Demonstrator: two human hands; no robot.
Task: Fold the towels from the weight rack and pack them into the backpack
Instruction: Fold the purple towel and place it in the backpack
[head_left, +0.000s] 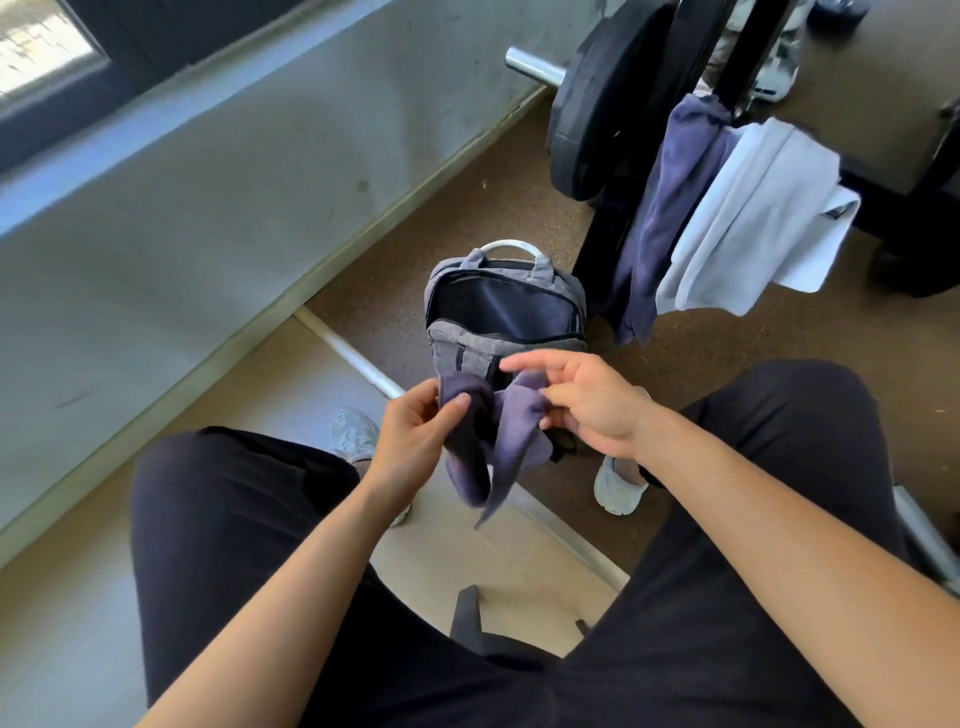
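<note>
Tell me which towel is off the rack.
The purple towel, held by the left hand and right hand; the navy towel and white towel hang on the rack.

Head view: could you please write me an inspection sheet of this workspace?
surface: brown floor.
job's things: backpack open, upright; purple towel held up, unfolded; navy towel and white towel hang on rack.
clutter: white bar on floor.
grips: left grip and right grip each pinch purple towel.
cables: nothing seen.
surroundings: weight plate, grey wall, window.
</note>
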